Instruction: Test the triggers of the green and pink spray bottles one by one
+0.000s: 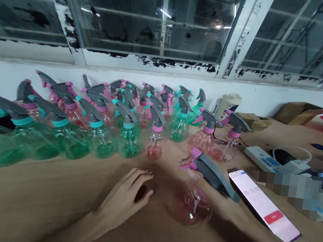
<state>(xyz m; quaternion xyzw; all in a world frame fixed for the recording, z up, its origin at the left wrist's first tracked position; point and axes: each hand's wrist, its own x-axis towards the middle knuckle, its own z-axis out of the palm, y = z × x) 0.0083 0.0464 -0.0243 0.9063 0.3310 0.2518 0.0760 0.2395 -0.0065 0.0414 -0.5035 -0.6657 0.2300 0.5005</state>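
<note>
My right hand (222,202) is closed around a pink spray bottle (192,204) with a grey trigger head (211,173), holding it tilted just above the brown tabletop (35,199). My left hand (126,197) rests on the table to the left of that bottle, fingers loosely curled and apart, holding nothing. Behind both hands stand several green spray bottles (129,136) and pink spray bottles (155,142) in rows against the wall.
A lit phone (263,206) lies flat to the right of the held bottle. Further right are a white power strip (263,158) with a charger, a white canister (226,103) and an open cardboard box (299,111) by the wall.
</note>
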